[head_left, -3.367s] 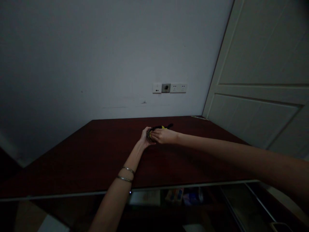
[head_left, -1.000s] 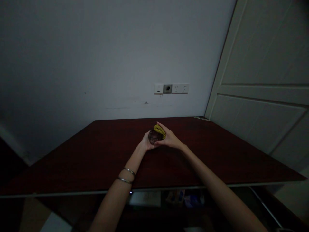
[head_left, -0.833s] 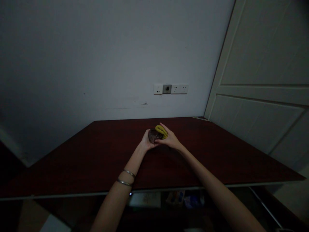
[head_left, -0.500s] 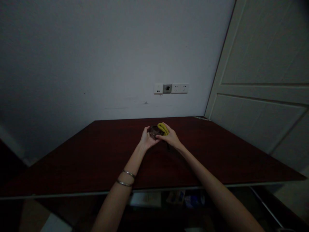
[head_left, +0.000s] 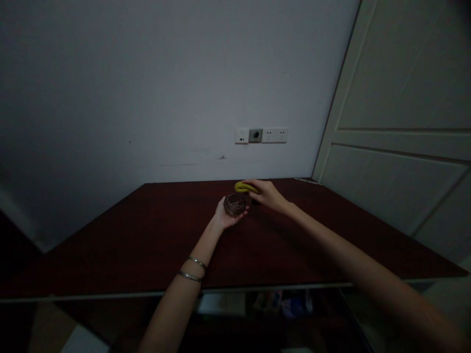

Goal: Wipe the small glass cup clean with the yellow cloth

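My left hand [head_left: 225, 216] cups a small round dark container [head_left: 234, 204] just above the dark red table [head_left: 154, 240]; two bangles ring that wrist. To its right, my right hand [head_left: 267, 194] is closed around a small yellow object [head_left: 242, 187], holding it a little above and behind the container. A dark bit shows under the right hand's fingers; what it is cannot be made out in the dim light.
A white wall with a row of sockets [head_left: 261, 135] rises behind the table. A pale panelled door [head_left: 401, 132] stands at the right. Under the table's front edge a shelf holds boxes and packets [head_left: 257, 303].
The right hand has lifted the yellow object off the container and moved it up and to the right. The left hand has kept hold of the container and tipped it slightly toward me.
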Motion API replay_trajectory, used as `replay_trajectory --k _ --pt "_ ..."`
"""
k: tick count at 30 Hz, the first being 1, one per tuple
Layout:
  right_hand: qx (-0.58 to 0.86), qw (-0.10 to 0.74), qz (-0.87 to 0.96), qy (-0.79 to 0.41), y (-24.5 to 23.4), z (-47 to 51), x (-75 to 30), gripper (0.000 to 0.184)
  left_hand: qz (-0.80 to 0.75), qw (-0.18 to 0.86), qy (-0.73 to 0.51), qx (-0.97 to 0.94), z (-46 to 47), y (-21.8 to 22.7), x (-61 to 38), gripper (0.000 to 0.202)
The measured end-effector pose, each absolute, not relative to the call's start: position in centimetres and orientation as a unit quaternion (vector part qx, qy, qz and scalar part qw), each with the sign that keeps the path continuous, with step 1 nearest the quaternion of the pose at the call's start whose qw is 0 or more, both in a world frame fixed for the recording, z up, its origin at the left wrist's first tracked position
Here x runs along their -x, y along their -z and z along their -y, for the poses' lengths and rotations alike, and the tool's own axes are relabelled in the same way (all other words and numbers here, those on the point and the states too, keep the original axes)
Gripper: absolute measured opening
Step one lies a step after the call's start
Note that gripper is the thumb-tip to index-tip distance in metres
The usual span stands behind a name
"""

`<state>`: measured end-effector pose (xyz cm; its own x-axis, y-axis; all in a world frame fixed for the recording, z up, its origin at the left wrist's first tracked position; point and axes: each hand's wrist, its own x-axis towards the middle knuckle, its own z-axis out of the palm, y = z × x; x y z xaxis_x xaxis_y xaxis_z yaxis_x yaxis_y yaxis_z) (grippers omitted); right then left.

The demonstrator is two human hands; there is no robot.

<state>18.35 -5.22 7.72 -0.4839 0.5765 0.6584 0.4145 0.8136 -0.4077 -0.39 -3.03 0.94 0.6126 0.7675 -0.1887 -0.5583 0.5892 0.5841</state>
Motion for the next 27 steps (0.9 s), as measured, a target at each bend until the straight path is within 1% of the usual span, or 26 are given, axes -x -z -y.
replay_trajectory --k 2,5,7,11,14,19,22,27 --pt "0.230 0.340 0.910 -0.052 -8.2 5.4 -18.0 0.044 -0.231 0.865 -0.376 -0.237 3.1 -0.9 0.2 0.043" --pt "0.123 0.212 0.969 -0.016 -8.5 5.4 -17.6 0.039 -0.257 0.871 -0.335 -0.252 3.2 -1.0 0.2 0.041" --pt "0.068 0.165 0.984 -0.017 -8.7 5.3 -17.5 0.035 -0.258 0.873 -0.312 -0.272 3.2 -1.1 0.2 0.041" --pt "0.035 0.145 0.988 -0.032 -9.4 5.4 -17.7 0.030 -0.250 0.879 -0.269 -0.305 2.9 -0.8 0.2 0.043" --pt "0.015 0.127 0.991 -0.033 -9.6 6.1 -17.6 0.027 -0.257 0.877 -0.260 -0.312 2.5 -0.2 0.3 0.045" --pt "0.001 0.088 0.995 -0.045 -9.1 7.1 -17.2 0.023 -0.287 0.866 -0.186 -0.365 2.5 -0.1 0.1 0.050" --pt "-0.012 0.051 0.998 -0.028 -8.9 7.1 -17.0 0.024 -0.306 0.848 -0.180 -0.394 3.1 -0.4 -0.1 0.052" --pt "-0.035 0.029 0.998 0.041 -8.7 6.2 -16.5 0.020 -0.300 0.834 -0.184 -0.425 3.3 -0.4 -0.3 0.054"
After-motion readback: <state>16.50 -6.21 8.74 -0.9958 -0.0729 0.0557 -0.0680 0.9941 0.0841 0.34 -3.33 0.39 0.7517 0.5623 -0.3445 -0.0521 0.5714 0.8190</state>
